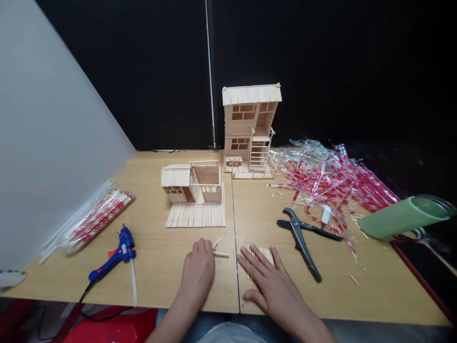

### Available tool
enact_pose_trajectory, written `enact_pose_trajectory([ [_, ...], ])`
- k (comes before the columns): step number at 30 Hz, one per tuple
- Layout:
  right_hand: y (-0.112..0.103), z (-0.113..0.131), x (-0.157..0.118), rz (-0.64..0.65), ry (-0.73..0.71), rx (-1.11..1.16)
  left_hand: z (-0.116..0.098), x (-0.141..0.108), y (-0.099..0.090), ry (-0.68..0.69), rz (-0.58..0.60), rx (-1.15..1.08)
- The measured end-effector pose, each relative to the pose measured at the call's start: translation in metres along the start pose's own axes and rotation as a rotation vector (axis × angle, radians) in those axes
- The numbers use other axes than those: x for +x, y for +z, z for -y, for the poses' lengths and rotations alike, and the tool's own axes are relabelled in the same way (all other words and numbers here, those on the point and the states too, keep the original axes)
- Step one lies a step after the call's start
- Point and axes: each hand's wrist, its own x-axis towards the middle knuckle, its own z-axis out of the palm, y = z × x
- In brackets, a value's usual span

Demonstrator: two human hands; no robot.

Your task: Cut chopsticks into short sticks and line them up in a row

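Note:
My right hand lies with fingers spread over a small panel of short wooden sticks, partly hidden beneath it. Left of the table seam, my left hand is closed, its fingers curled down at the tabletop; whatever they hold is hidden. Short stick pieces lie beside its fingertips. Beyond the hands stands a small stick house with a plank deck in front. A taller two-storey stick house stands further back.
A blue glue gun and a bag of wrapped sticks lie at left. At right are black cutters, a pile of red-and-clear wrappers, a green cup and a dark red-edged tablet.

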Motion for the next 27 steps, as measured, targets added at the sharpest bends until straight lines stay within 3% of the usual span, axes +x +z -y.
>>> enact_pose_trajectory([
  [13,-0.007,-0.013,-0.02,0.002,0.112,0.056,-0.005,0.012,-0.018,0.038,0.135,0.081],
  [16,-0.009,-0.014,-0.02,0.001,0.117,0.084,-0.02,0.012,-0.022,0.031,0.199,-0.046],
  [19,-0.011,-0.016,-0.022,-0.021,0.12,0.115,-0.046,0.011,-0.025,0.106,0.285,-0.188],
  [23,-0.012,-0.021,-0.027,-0.099,0.144,0.166,-0.074,0.016,-0.027,0.146,0.3,-0.137],
  [27,-0.01,-0.024,-0.028,-0.147,0.189,0.188,-0.08,0.022,-0.03,0.18,0.296,-0.098],
])
